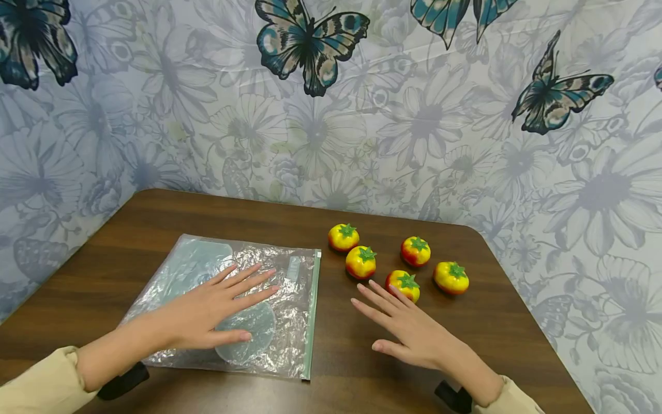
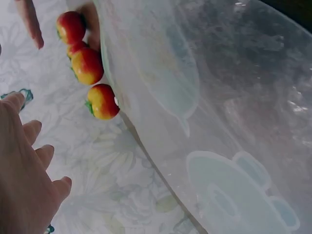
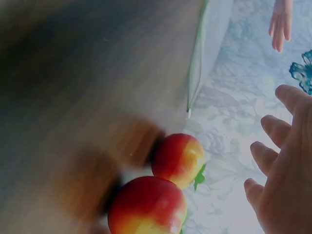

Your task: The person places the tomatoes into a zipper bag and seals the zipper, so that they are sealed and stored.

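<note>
A clear plastic zip bag (image 1: 295,299) with pale printed shapes and a green zip edge lies flat on the left half of the table. Over it hovers my left hand (image 1: 222,310), palm down with fingers spread; the left wrist view shows a gap between hand and bag (image 2: 234,97). To the right, several red-and-yellow toy fruits with green leafy tops, like tomatoes (image 1: 360,262), stand in a loose group. My right hand (image 1: 414,333), fingers extended, is held above the table just in front of them, partly covering the nearest fruit (image 1: 403,284). Neither hand holds anything.
The brown wooden table (image 1: 341,356) has rounded far corners. Behind it hangs a pale floral cloth (image 1: 336,144) with teal butterflies. Dark bands (image 1: 124,380) circle both wrists below cream sleeves (image 1: 46,379).
</note>
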The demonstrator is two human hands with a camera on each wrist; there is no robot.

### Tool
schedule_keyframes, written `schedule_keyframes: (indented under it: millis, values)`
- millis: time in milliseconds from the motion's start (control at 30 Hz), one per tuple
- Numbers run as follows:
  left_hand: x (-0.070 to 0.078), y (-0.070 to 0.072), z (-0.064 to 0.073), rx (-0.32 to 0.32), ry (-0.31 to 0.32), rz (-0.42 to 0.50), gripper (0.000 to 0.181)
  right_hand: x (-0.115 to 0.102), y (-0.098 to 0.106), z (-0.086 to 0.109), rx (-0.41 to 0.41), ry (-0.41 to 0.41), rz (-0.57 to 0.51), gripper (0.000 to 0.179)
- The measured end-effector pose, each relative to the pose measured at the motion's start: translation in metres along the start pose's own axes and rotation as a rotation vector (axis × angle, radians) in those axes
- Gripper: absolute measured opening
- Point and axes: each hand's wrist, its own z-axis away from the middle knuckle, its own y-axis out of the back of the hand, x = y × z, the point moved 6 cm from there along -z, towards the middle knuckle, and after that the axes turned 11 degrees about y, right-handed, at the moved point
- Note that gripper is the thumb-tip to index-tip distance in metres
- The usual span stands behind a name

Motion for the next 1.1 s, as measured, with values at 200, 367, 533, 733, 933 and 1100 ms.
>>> schedule_keyframes:
  millis: [200,367,533,733,933,1100]
  values:
    - [-0.007,0.0,-0.003,-0.013,0.074,0.047,0.079,0.007,0.004,0.0,0.012,-0.062,-0.007,0.076]
    - [-0.013,-0.001,-0.004,-0.031,0.127,0.06,0.078,0.011,0.004,0.0,0.024,-0.079,-0.013,0.076]
    - [-0.024,-0.003,-0.003,-0.055,0.209,0.104,0.082,0.014,0.006,-0.001,0.039,-0.08,-0.018,0.075]
    - [-0.038,-0.013,0.001,-0.073,0.297,0.193,0.086,0.018,0.006,0.0,0.036,-0.093,-0.03,0.073]
    - [-0.047,-0.025,0.005,-0.089,0.332,0.257,0.086,0.021,0.002,0.0,0.04,-0.104,-0.067,0.075]
    - [-0.053,-0.029,0.007,-0.082,0.362,0.313,0.081,0.024,-0.002,-0.002,0.031,-0.114,-0.08,0.075]
